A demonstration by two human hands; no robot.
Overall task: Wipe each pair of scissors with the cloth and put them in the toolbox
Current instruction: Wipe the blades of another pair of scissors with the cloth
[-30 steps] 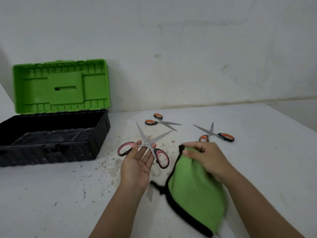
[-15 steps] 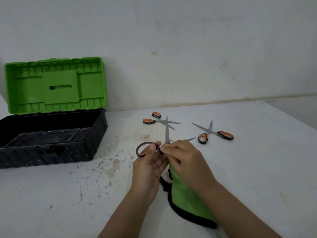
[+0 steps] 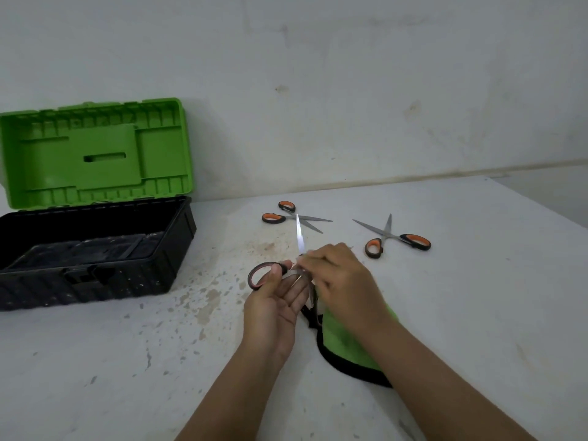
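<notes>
The white, stained worktop [image 3: 445, 313] runs back to a pale wall [image 3: 350, 74]. At the back left stands the toolbox [image 3: 95, 249], its black tray open and its green lid [image 3: 92, 154] propped upright against the wall. Near the front centre a green cloth [image 3: 350, 342] with black edging lies on the worktop, partly under the right forearm. Over its far end both hands meet on the red scissors [image 3: 264, 275]: the left hand [image 3: 273, 310], palm up, holds them with its thumb across one red-and-black loop, while the right hand [image 3: 340, 281] is curled over the pivot and pinches the metal there; whether cloth lies between its fingers and the blades I cannot tell. One blade sticks up and away from the hands, catching the light. Further back lie two orange-handled pairs, both slightly open: the left pair [image 3: 296, 218] just beyond the raised blade tip, the right pair [image 3: 394, 238] beside the right hand, well apart from the toolbox.
</notes>
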